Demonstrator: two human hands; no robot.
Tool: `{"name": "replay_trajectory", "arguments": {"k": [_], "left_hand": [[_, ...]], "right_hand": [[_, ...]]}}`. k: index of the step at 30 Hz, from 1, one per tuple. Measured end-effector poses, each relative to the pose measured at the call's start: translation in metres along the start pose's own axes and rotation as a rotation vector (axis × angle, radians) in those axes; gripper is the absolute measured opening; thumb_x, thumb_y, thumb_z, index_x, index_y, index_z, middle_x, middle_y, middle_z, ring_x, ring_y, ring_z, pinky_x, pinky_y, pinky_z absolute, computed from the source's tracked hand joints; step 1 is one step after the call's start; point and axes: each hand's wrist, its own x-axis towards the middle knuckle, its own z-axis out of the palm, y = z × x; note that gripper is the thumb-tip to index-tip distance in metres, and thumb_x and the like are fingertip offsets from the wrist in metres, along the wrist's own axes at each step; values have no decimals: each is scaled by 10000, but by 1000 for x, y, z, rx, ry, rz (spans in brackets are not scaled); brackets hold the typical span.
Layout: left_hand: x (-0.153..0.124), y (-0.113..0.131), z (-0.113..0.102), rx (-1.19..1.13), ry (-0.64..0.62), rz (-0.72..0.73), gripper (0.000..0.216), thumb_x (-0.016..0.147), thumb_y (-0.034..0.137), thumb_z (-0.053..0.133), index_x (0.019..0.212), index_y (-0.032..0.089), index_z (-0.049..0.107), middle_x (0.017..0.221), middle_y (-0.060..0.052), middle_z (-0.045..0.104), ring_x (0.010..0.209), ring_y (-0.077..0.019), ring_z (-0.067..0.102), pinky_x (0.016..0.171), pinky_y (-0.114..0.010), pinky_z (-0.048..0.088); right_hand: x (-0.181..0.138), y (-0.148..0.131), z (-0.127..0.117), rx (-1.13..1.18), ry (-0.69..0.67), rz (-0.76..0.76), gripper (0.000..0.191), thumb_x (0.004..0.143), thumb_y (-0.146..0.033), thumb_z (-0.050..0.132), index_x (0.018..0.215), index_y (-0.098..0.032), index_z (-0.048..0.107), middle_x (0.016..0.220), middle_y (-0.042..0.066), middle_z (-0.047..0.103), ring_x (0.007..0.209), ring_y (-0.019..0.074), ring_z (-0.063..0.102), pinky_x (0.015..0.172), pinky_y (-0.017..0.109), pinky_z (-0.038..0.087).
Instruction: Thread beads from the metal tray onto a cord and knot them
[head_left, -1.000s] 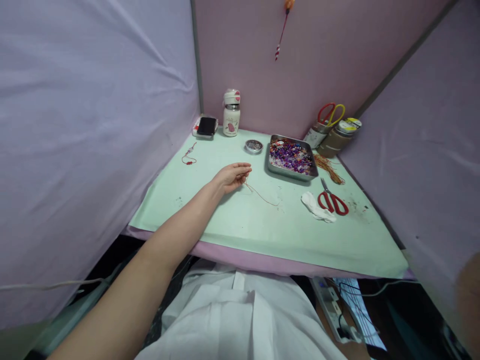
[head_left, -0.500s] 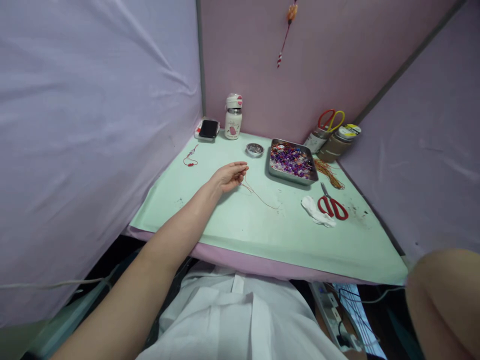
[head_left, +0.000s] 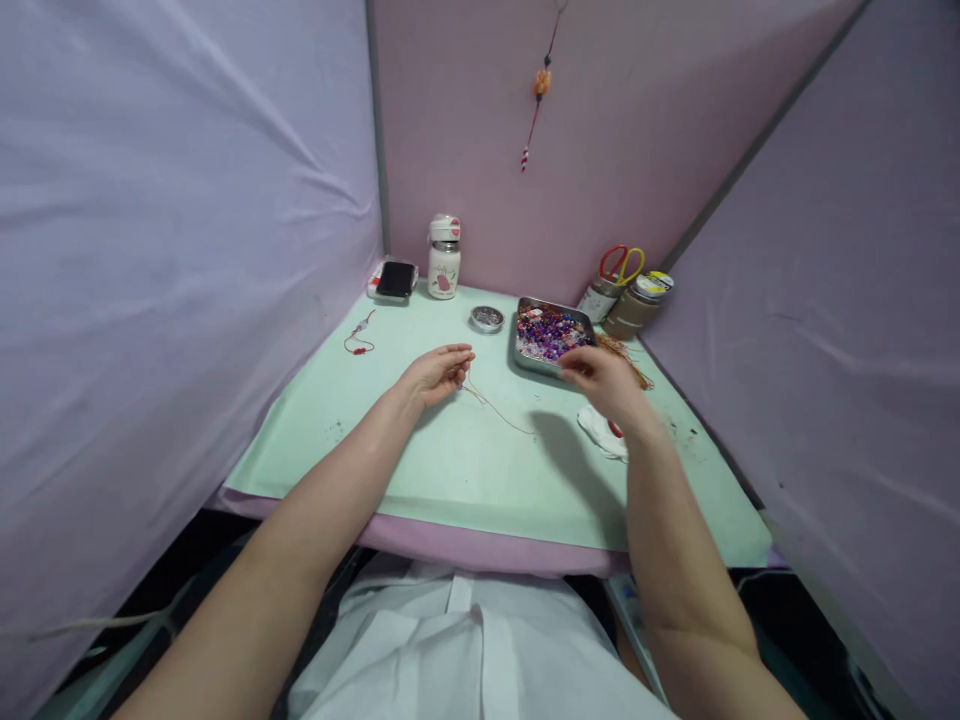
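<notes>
The left hand (head_left: 441, 372) has one thread (head_left: 499, 411), with one red beaded string (head_left: 361, 350) to its left. Past that hand are one phone (head_left: 396, 279), one bottle (head_left: 444, 272) and one round tin (head_left: 487, 320). Near the right hand (head_left: 604, 382) are one metal tray (head_left: 534, 365) and two jars (head_left: 630, 317).

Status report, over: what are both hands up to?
Left hand: pinching thin cord. Right hand: at bead tray, contact unclear. In the way: right forearm, partly covering white cloth.

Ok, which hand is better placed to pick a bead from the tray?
Probably the right hand: it's by the near edge of the tray, while the left hand holds a thin cord.
</notes>
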Motion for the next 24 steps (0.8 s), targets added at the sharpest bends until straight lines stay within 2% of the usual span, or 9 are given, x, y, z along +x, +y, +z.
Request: {"name": "replay_trajectory", "arguments": {"k": [3, 5, 8, 12, 15, 17, 20, 22, 24], "left_hand": [[-3, 2, 2, 9, 5, -1, 162, 740, 12, 654, 850, 127, 629, 801, -53, 655, 628, -48, 582, 544, -138, 448], [-5, 2, 3, 15, 8, -3, 166, 734, 12, 659, 849, 128, 631, 800, -53, 655, 627, -47, 580, 545, -137, 448], [-6, 2, 5, 24, 11, -13, 158, 735, 9, 651, 838, 127, 632, 798, -53, 654, 625, -49, 578, 548, -143, 449], [-7, 2, 8, 32, 25, -27, 162, 729, -1, 646, 823, 131, 632, 808, -58, 657, 636, -55, 576, 559, -150, 451], [-6, 1, 8, 28, 18, -36, 169, 723, -1, 651, 823, 135, 634, 821, -60, 662, 650, -58, 581, 565, -149, 455], [-6, 0, 7, 24, 7, -41, 179, 716, -1, 662, 828, 136, 636, 825, -62, 666, 658, -61, 586, 567, -147, 456], [-6, -2, 7, 23, -21, -36, 189, 712, -1, 672, 840, 134, 641, 827, -63, 676, 662, -58, 589, 569, -141, 455], [-6, -5, 7, 26, -37, -34, 191, 716, 2, 677, 851, 133, 645, 824, -61, 681, 661, -54, 589, 569, -138, 452], [-5, -6, 8, 32, -46, -40, 188, 719, 7, 683, 856, 131, 647, 812, -56, 683, 653, -48, 587, 568, -135, 449]], "right_hand": [[7, 10, 23, -125, -248, 25, 94, 731, -140, 669, 805, -177, 714, 817, 51, 717, 738, 180, 613, 711, 286, 451], [10, 15, 37, -200, -337, 60, 110, 706, -124, 672, 788, -181, 718, 808, 56, 720, 725, 180, 603, 690, 275, 428], [12, 21, 48, -222, -375, 87, 101, 694, -106, 663, 738, -183, 712, 790, 57, 716, 709, 175, 593, 665, 263, 408], [9, 22, 47, -243, -376, 124, 103, 694, -89, 640, 646, -177, 667, 731, 62, 691, 658, 166, 564, 616, 261, 380], [8, 15, 45, -204, -310, 129, 87, 692, -116, 631, 632, -179, 630, 679, 42, 659, 628, 154, 541, 599, 257, 368], [7, 1, 47, -98, -190, 113, 57, 707, -161, 610, 654, -181, 610, 651, 17, 635, 617, 146, 538, 614, 257, 382], [7, -31, 58, 228, 70, 124, 107, 743, -287, 593, 724, -181, 599, 656, 9, 626, 598, 142, 548, 623, 265, 421], [5, -54, 70, 451, 138, 129, 143, 747, -325, 589, 753, -182, 587, 668, 10, 627, 583, 136, 554, 617, 267, 445], [0, -71, 81, 549, 172, 126, 154, 754, -340, 584, 754, -186, 582, 692, 14, 633, 590, 134, 563, 625, 269, 460]]}}
